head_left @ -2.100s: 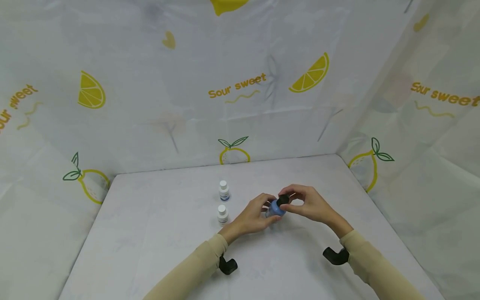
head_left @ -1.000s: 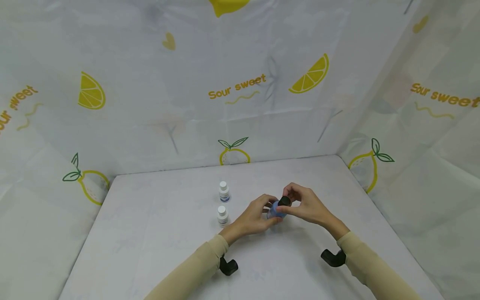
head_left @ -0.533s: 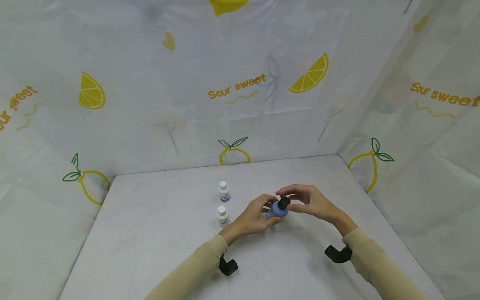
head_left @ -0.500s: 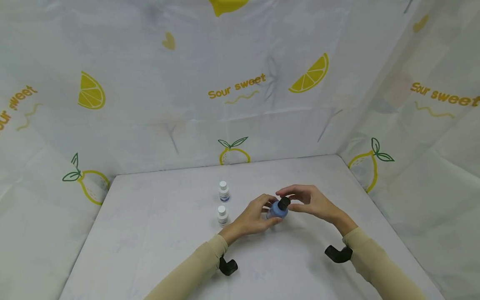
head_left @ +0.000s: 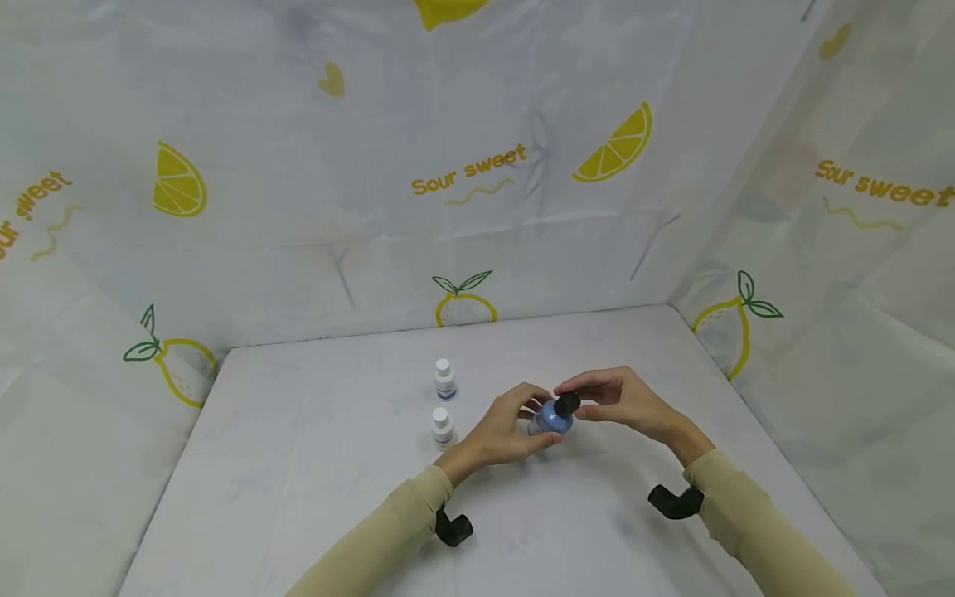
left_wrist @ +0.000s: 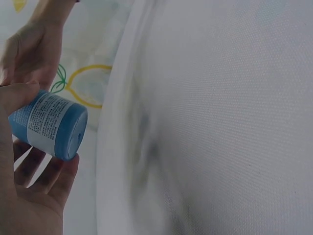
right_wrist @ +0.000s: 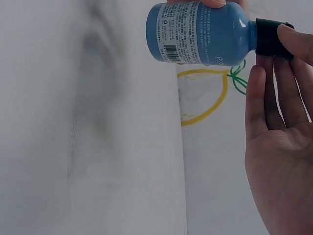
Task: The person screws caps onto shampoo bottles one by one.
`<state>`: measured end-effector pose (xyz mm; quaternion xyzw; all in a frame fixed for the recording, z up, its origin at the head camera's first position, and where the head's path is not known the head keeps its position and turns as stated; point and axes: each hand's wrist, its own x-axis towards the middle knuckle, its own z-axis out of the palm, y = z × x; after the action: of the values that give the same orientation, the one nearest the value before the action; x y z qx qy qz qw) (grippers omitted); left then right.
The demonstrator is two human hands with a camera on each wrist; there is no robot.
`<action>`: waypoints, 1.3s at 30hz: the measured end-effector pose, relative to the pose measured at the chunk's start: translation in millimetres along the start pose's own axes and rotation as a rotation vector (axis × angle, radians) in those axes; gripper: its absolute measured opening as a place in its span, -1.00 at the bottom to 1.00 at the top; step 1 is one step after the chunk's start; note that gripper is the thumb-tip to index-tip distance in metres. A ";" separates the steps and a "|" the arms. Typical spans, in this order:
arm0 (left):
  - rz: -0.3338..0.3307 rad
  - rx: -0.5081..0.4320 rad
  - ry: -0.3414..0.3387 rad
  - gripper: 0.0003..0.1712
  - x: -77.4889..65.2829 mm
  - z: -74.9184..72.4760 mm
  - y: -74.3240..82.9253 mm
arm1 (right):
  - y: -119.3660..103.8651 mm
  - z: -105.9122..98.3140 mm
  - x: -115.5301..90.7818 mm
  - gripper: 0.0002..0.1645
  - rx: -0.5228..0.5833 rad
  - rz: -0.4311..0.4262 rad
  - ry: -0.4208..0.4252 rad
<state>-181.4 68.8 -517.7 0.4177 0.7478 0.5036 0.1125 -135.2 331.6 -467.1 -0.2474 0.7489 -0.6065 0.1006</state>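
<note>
A small blue bottle with a printed white label is held tilted above the table by my left hand. In the left wrist view its round base faces out, with the thumb on one side of the blue body and the fingers on the other. The black cap is seated on the bottle's neck. My right hand pinches this cap, thumb on the near side and fingertips behind, as the right wrist view shows.
Two small white bottles stand upright left of my hands, one farther back and one nearer, close to the left forearm. White sheets with lemon prints wall in the white table at the back and sides.
My right hand curled around the cap a second ago, then drew back with its fingers spread, and now its fingertips are at the cap again. The left hand and bottle stay nearly still.
</note>
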 end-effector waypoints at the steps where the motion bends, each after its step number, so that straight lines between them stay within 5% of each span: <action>1: 0.005 0.000 0.002 -0.39 0.0 -0.2 0.1 | 0.5 0.3 0.1 -0.52 -0.004 0.002 0.007; 39: 0.029 0.034 -0.017 -0.41 0.8 0.9 -1.6 | 6.8 15.4 2.1 -0.58 -0.064 0.015 0.183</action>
<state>-182.2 69.7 -519.3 0.4346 0.7493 0.4887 0.1042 -131.7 318.3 -477.1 -0.1883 0.7757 -0.6017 0.0287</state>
